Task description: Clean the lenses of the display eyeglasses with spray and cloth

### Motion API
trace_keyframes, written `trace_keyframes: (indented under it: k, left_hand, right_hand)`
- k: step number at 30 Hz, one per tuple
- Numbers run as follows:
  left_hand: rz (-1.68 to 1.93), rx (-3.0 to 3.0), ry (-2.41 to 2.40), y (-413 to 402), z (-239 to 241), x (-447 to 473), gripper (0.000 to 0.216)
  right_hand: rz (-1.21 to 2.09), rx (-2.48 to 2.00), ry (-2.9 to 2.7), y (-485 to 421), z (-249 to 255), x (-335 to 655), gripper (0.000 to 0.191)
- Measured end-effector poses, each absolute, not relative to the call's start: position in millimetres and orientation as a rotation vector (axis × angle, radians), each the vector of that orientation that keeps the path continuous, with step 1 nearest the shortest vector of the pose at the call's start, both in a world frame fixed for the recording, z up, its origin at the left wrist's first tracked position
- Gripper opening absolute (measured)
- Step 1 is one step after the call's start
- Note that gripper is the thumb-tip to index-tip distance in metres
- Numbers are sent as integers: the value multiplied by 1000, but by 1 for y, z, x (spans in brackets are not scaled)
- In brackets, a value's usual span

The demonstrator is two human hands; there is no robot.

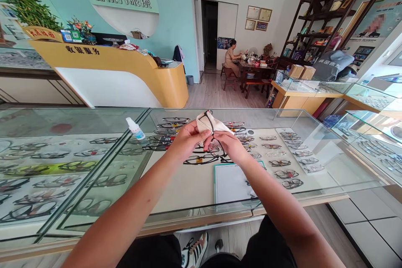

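Note:
Both my hands meet above a glass display counter [94, 163]. My left hand [188, 139] pinches a beige cleaning cloth [209, 123] wrapped over one lens of a pair of dark-framed glasses [216, 144]. My right hand [230, 144] is closed on the same glasses from the right side, fingers curled around the frame. The cloth covers part of the frame, so the far lens is hidden. A small white spray bottle [135, 129] with a blue label lies on the glass just left of my left hand.
Under the glass lie rows of spectacle frames [289, 163] and a white card [232, 182]. A yellow reception desk [125, 71] stands behind the counter. A person [231, 59] sits at a wooden table in the back. More glass showcases [370, 104] line the right.

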State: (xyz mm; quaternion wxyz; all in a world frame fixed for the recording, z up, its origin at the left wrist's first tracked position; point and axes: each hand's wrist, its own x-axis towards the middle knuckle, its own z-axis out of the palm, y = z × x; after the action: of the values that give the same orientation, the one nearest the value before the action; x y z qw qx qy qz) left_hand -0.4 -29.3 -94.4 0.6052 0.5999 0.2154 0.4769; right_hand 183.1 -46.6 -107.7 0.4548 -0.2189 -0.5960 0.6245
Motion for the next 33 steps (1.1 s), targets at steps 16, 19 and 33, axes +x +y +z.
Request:
trace_keyframes:
  k: [16, 19, 33]
  left_hand:
    - [1406, 1296, 707, -39, -101, 10, 43]
    - [1429, 1307, 742, -39, -101, 11, 46]
    - [1294, 1253, 647, -20, -94, -9, 55]
  right_hand:
    - [1420, -609, -1691, -58, -104, 179, 51]
    - [1407, -613, -1688, -59, -105, 177, 51]
    - [1303, -646, -1661, -52, -95, 193, 41]
